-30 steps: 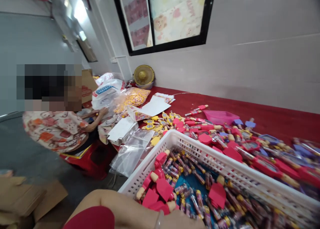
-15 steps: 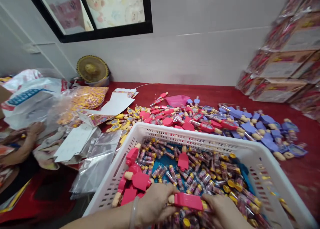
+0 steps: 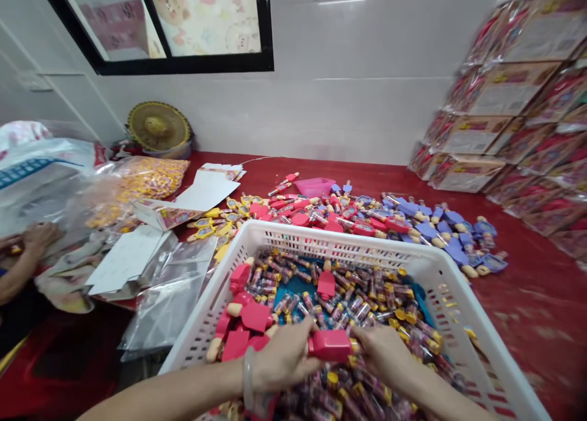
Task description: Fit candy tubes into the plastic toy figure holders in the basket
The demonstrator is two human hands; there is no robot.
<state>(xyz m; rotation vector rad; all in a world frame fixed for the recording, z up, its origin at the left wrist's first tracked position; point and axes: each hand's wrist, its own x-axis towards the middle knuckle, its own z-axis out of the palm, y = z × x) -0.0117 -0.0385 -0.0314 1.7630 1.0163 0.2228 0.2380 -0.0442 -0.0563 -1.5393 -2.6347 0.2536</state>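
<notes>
Over the white basket (image 3: 353, 242), my left hand (image 3: 287, 357) grips one end of a red plastic piece (image 3: 332, 346). The fingers of my right hand (image 3: 383, 350) are closed at its other end, where a yellow cap shows. Small clear tubes with yellow caps (image 3: 362, 311) fill much of the basket beneath both hands. More red pieces (image 3: 255, 316) are heaped at the basket's left side, close to my left hand, and a single one (image 3: 326, 284) lies on the tubes.
Piles of red, purple (image 3: 452, 231) and yellow pieces lie behind the basket on the red table (image 3: 367, 173). A pink scoop (image 3: 315, 186) sits among them. Packaged boxes (image 3: 468, 173) are stacked at right. Another person's hand (image 3: 41, 237) is at far left, near plastic bags.
The view has shifted, showing more of the stacked boxes. Both hands have risen slightly with the red piece, which has turned a little between them.
</notes>
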